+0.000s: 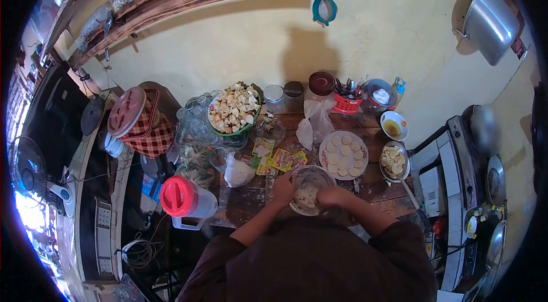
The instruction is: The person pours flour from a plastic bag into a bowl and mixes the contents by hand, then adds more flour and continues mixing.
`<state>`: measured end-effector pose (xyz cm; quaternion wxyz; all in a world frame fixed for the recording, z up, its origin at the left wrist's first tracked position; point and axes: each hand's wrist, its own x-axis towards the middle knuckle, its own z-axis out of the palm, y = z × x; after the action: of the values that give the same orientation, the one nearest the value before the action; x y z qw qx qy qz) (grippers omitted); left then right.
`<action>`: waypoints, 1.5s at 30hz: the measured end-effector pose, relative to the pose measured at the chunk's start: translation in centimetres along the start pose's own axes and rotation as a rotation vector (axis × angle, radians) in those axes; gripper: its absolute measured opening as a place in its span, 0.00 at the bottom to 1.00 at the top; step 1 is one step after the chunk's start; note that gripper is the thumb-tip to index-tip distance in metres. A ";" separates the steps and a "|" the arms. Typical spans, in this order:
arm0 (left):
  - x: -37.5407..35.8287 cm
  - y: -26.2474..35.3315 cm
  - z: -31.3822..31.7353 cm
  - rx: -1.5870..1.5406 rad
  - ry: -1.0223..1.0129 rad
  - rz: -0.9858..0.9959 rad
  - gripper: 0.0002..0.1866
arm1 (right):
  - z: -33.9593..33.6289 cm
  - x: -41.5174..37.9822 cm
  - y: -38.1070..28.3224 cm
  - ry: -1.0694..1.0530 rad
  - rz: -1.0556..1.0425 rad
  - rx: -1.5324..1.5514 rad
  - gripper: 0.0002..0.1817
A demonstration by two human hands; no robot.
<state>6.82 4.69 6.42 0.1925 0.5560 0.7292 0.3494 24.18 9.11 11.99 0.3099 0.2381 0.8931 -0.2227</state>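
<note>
A clear bowl (325,175) stands at the table's front edge with pale, lumpy dough (306,195) inside. My left hand (284,189) grips the bowl's left rim, fingers closed around it. Over the right side of the same bowl, my right hand (329,197) is closed and pressed into the dough; its fingertips are hidden. Just behind the bowl lies a white plate (325,153) bearing several flat, round dough pieces (346,150). Colourful seasoning packets (282,160) lie to the left, beside a white plastic bag (238,171) with something inside.
A green basin of cut pieces (234,109) stands back left, near jars (274,98). At front left is a red-lidded pitcher (188,199). On the right are a bowl of pale slices (393,161), a bowl of yellowish liquid (392,127) and a stove (465,148).
</note>
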 end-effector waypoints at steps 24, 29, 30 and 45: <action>0.2 -1.1 1.2 0.007 0.012 -0.031 0.14 | -3.2 -1.1 2.4 -0.119 0.045 0.038 0.17; 0.9 -0.4 0.2 -0.084 -0.009 0.010 0.14 | -4.5 -2.8 1.2 0.389 0.407 -0.076 0.11; 1.1 -0.2 0.0 -0.083 -0.013 0.007 0.14 | -4.3 -2.5 0.9 0.392 0.407 -0.076 0.11; -0.3 2.9 -3.6 -0.145 0.056 0.067 0.12 | 0.2 0.1 -0.5 0.773 0.270 -0.136 0.07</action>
<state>6.51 3.71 10.95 0.1998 0.5547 0.6881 0.4229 23.92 8.67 11.93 -0.0068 0.3981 0.9172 -0.0146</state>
